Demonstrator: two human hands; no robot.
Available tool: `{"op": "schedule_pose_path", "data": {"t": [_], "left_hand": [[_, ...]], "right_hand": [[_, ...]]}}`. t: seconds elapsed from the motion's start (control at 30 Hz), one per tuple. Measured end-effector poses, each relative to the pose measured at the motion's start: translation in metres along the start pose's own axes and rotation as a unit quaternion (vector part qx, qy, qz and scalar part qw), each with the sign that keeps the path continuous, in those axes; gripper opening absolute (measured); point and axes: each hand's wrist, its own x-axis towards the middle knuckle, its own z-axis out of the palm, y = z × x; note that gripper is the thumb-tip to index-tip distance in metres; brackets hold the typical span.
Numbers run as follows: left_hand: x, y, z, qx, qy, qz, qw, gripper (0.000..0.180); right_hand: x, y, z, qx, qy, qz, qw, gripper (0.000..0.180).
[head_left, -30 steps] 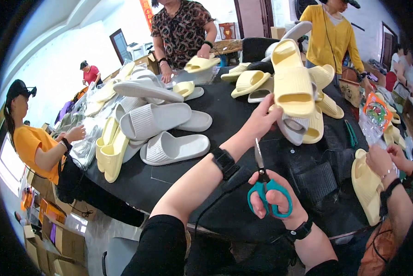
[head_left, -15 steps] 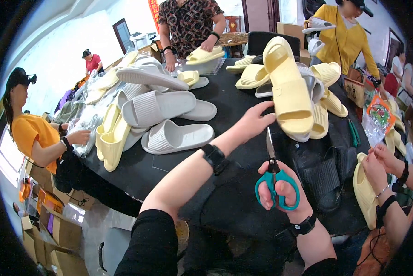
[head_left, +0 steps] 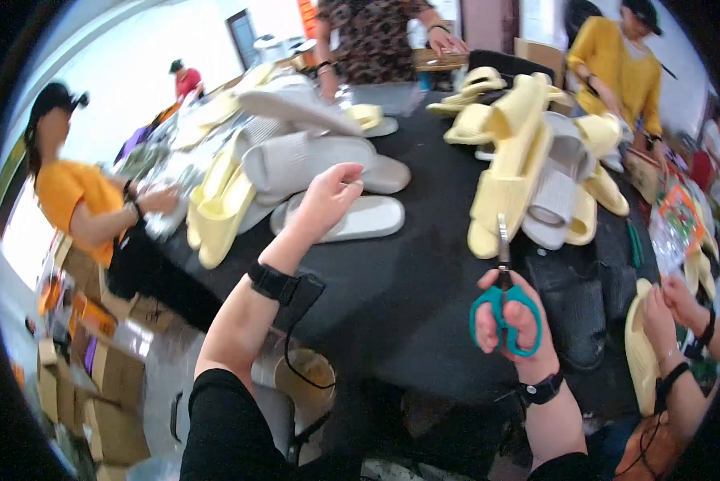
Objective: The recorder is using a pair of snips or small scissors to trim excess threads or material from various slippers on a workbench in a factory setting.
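Head view, looking down over a black round table crowded with foam slide sandals. A pair of teal-handled scissors is gripped in the right hand, fingers through the loops, with the closed blades pointed up and away toward a heap of pale yellow sandals mixed with a grey one just beyond the tips. The left hand is stretched forward over the table with fingers loosely curled and nothing clasped in it; it is held directly above a white sandal that lies flat on the table, and just in front of a grey sandal stacked behind it. Whether the fingers touch either sandal cannot be told. The scissors are kept well apart from the left hand, nearer the table's near edge. A black wristband with a cable is worn on the left wrist. Other people are seen around the table: one in an orange shirt at left, another's hands on a yellow sandal at right.
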Motion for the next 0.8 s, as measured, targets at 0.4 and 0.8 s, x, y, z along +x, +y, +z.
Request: {"op": "schedule_pose_path", "data": {"t": [0.4, 0.8], "left_hand": [[-0.301, -0.02, -0.108, 0.206, 0.27, -0.081, 0.937, 0.019], [-0.489, -0.026, -0.074, 0.341, 0.256, -0.371, 0.825, 0.025]], "right_hand": [[0.003, 0.042, 0.009, -0.116, 0.011, 0.107, 0.987, 0.05], [0.08, 0.094, 0.158, -0.228, -0.276, 0.261, 0.897, 0.05]]}}
